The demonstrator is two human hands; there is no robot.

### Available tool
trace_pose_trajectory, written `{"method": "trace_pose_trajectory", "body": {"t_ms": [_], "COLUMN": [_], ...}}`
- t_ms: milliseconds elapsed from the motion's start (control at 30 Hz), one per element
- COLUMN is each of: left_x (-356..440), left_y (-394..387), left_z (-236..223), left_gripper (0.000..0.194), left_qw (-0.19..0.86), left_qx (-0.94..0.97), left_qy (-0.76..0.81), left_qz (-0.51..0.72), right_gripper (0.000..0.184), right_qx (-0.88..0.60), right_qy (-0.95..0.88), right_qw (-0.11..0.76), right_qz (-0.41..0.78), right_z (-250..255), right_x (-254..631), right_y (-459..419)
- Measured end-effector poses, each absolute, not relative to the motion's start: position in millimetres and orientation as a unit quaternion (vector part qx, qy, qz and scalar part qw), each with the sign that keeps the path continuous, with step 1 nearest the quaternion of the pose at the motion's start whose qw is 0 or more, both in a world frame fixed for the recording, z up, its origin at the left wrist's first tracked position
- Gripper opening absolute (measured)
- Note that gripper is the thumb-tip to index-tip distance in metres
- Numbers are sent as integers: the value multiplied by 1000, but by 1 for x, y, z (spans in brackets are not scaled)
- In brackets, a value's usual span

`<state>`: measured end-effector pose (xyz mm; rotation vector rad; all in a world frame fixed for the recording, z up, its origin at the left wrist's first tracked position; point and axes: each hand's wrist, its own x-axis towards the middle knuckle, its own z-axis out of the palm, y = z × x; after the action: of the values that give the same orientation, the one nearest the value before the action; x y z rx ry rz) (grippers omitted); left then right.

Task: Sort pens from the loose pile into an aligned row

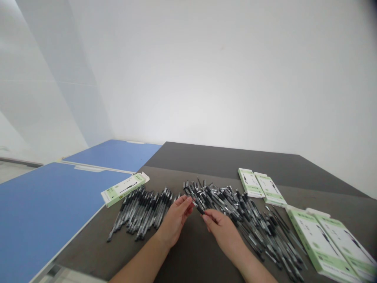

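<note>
A black-and-clear pen (198, 207) is held between my two hands over the dark tabletop. My left hand (176, 215) pinches its far end, and the fingertips partly hide that end. On the dark grip end, my right hand (223, 228) closes thumb and fingers. To the left of my left hand lies a pile of similar pens (147, 210), most of them lined up side by side. A larger, looser heap of pens (244, 214) spreads behind and to the right of my right hand, pointing in mixed directions.
A green-and-white pen box (125, 189) lies at the left pile's far edge. Two more boxes, including one (269, 190), lie at the back right, and two larger-looking boxes (321, 241) at the near right. Blue desks (59, 208) adjoin the dark table (203, 251) at left; a white wall stands behind.
</note>
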<state>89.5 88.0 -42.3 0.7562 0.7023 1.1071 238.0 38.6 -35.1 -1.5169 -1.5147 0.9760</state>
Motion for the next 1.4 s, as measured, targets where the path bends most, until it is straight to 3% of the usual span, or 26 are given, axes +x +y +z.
{"method": "trace_pose_trajectory", "body": {"t_ms": [200,400,533,667,767,900,1033,1167,1400], "left_x": [94,92,94,82,59,30,21,22,22], "left_y": [84,86,88,90,85,67,52,55,63], "left_z": [-41,-40,-39,-41,-43,-44,-47,-55,-65], "left_gripper": [20,21,24,28,27,26,26,22,23], "left_qw": [645,626,599,478,283,91,34,-5,-39], "left_qx": [482,528,549,624,703,822,867,845,827], "left_qy": [339,341,348,413,486,453,429,466,479], "left_qz": [486,462,467,459,435,332,250,263,293], "right_gripper": [21,25,25,23,26,43,49,47,33], "right_qx": [-586,-547,-549,-558,-554,-585,-652,-694,-688], "right_qy": [-579,-514,-522,-545,-559,-575,-634,-681,-710], "right_qw": [409,443,449,431,399,331,236,139,79], "right_qz": [393,490,473,453,470,466,343,186,127], "right_z": [-40,-49,-48,-46,-51,-64,-63,-46,-32], "right_x": [236,232,233,237,234,220,203,187,157], "right_y": [38,39,40,42,42,41,36,33,55]}}
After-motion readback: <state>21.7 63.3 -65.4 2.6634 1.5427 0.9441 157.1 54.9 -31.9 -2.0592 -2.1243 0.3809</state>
